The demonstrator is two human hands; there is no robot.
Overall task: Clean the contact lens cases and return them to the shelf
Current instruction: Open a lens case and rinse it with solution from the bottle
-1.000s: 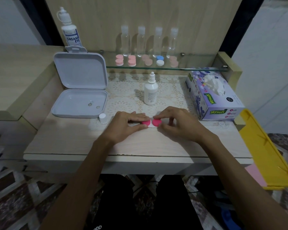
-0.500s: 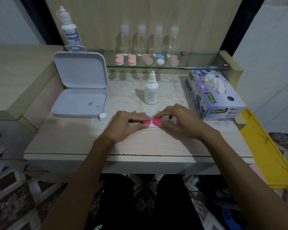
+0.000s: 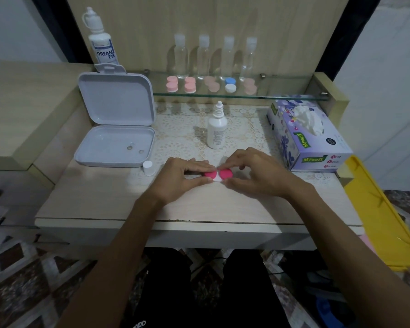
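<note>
Dim, cool indoor light, seemingly from overhead; soft shadows behind the clear plastic bottles (image 3: 180,58); wide-angle bending at edges; slight softness.

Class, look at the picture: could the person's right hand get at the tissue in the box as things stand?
Probably yes. The right hand grips the pink contact lens case, so it must let go first. The tissue box lies close on that side, tissue sticking up, nothing between.

Four clear bottles (image 3: 216,56) (two droppers (image 3: 217,126))

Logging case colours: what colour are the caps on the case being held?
Bright pink caps on a white base, clearest in the head view.
</note>
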